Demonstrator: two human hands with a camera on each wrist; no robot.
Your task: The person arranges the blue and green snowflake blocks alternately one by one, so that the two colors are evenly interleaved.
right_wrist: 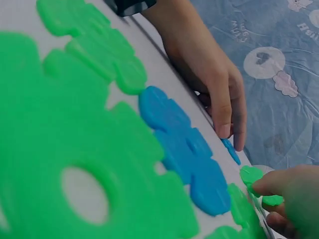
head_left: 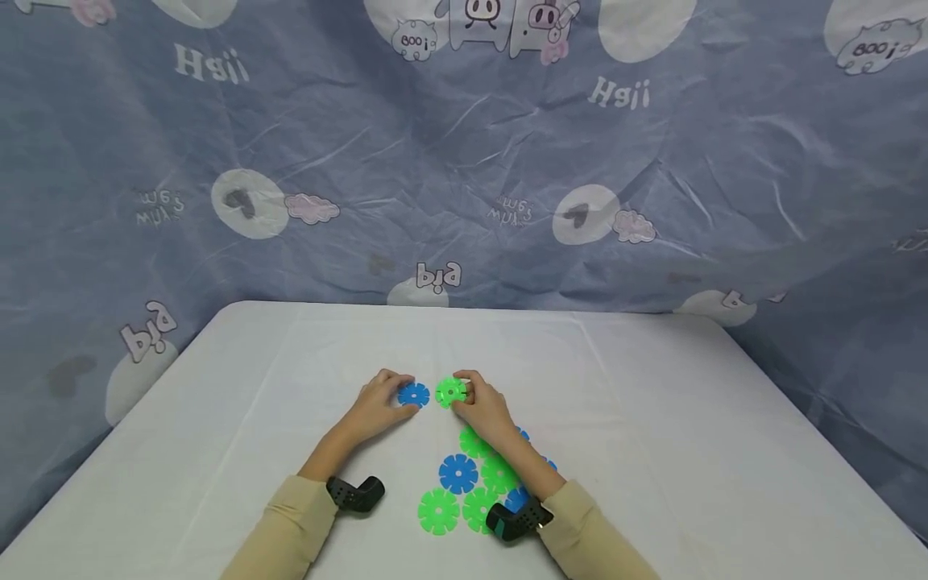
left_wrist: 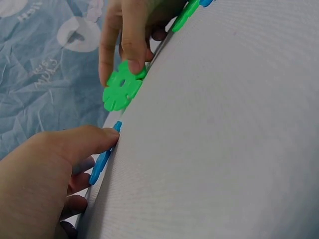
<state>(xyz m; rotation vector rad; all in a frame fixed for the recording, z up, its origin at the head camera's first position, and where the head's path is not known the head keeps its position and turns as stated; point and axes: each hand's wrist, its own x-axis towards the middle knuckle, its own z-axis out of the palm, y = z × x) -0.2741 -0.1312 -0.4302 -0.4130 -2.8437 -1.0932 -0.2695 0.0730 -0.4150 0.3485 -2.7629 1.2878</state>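
My left hand pinches a blue notched plastic disc between thumb and fingers, close over the white table. Just right of it, my right hand holds a green notched disc by its right edge. A small gap separates the two discs. In the left wrist view the green disc is tilted, thumb on its face, while the blue disc shows nearly edge-on. The right wrist view shows the left hand over the blue disc and the right fingers at the green one.
Several more green and blue discs lie under and before my right forearm, among them a blue disc and a green disc. Black wrist cameras sit on both wrists. A patterned blue-grey curtain hangs behind the white table.
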